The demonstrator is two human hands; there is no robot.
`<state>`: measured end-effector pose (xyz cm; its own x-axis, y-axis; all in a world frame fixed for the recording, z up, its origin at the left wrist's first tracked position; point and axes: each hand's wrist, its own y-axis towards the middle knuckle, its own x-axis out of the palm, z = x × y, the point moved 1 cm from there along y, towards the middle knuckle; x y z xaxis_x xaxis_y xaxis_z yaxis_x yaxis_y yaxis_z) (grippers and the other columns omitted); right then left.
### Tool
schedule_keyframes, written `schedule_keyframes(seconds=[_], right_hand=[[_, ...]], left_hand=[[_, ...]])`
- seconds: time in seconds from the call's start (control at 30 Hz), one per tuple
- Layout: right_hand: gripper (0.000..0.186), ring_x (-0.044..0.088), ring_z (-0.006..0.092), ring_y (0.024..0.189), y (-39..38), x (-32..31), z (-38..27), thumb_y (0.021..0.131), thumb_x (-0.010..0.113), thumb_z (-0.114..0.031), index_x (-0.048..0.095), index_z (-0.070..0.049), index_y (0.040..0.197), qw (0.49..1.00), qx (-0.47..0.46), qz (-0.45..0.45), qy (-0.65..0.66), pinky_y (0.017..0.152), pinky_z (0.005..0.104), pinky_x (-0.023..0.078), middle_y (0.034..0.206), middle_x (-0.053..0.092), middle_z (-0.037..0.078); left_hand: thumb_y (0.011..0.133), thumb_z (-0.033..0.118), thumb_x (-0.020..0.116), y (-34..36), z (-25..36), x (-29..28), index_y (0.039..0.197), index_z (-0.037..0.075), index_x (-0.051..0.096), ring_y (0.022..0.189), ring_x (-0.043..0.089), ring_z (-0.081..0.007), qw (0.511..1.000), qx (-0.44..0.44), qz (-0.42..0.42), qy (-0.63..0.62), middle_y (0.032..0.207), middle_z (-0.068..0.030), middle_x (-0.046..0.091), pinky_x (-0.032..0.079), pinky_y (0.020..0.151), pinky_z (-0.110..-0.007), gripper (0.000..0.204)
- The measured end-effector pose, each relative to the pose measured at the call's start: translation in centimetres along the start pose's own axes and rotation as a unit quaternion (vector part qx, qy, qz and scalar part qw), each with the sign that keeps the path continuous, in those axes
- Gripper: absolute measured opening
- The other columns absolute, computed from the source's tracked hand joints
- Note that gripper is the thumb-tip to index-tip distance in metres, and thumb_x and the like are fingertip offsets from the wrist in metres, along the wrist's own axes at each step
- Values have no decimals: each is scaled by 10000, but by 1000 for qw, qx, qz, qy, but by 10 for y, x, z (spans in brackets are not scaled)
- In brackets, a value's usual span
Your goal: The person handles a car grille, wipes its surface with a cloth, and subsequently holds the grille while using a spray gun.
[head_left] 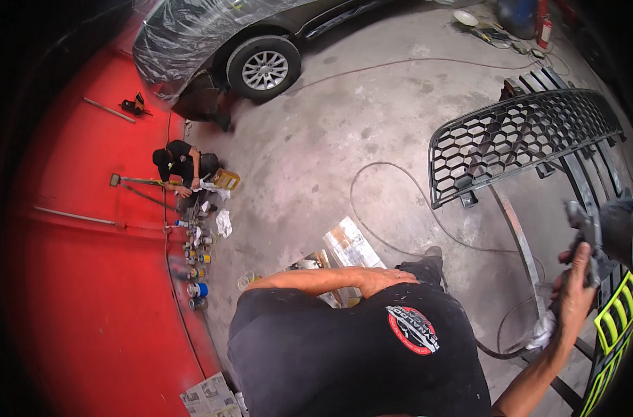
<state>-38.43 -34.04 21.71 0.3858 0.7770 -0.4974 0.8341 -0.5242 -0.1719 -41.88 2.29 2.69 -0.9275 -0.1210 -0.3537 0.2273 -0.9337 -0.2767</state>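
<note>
On the right side of the head view, my right hand [575,295] is wrapped round the handle of a spray gun [586,233] with a dark cup. The gun is held up close to a black honeycomb grille [525,132], apart from it. Crumpled whitish material [541,331] shows beside my right wrist. My left hand [387,281] lies flat against my dark clothing near my bent leg, holding nothing; its fingertips are partly hard to make out. The grille rests on a metal stand [514,226].
A hose [351,187] loops over the concrete floor. Yellow-green slatted trim [619,313] stands at the lower right. Several cans [197,289] line the red wall [108,299], where another person [184,163] crouches. A plastic-covered car [191,42] is at the far left. Cardboard [353,243] lies ahead.
</note>
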Motion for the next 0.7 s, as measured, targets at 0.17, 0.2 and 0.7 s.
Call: schedule_keyframes(seconds=[0.17, 0.2, 0.7], right_hand=[[480, 445, 80, 416, -9, 42, -21, 891, 520, -504, 581, -42, 776, 959, 23, -284, -11, 377, 238, 342, 502, 457, 5], [459, 466, 87, 412, -15, 51, -28, 891, 534, -482, 582, -40, 779, 953, 15, -303, 7, 376, 242, 352, 508, 484, 14], [655, 398, 79, 445, 88, 47, -51, 873, 380, -662, 600, -45, 878, 999, -3, 34, -33, 435, 220, 316, 492, 401, -14]], left_hand=[[554, 338, 791, 17, -9, -1, 1424, 54, 202, 1351, 204, -365, 999, -27, 33, 17, 1445, -224, 221, 235, 1096, -415, 1088], [534, 341, 796, 17, -11, -3, 1421, 44, 202, 1350, 205, -367, 999, -26, 34, 15, 1443, -229, 218, 234, 1097, -414, 1107], [536, 305, 799, 8, -35, -9, 1411, 8, 204, 1374, 147, -364, 993, -56, 99, -39, 1465, -245, 146, 154, 1122, -413, 1099]])
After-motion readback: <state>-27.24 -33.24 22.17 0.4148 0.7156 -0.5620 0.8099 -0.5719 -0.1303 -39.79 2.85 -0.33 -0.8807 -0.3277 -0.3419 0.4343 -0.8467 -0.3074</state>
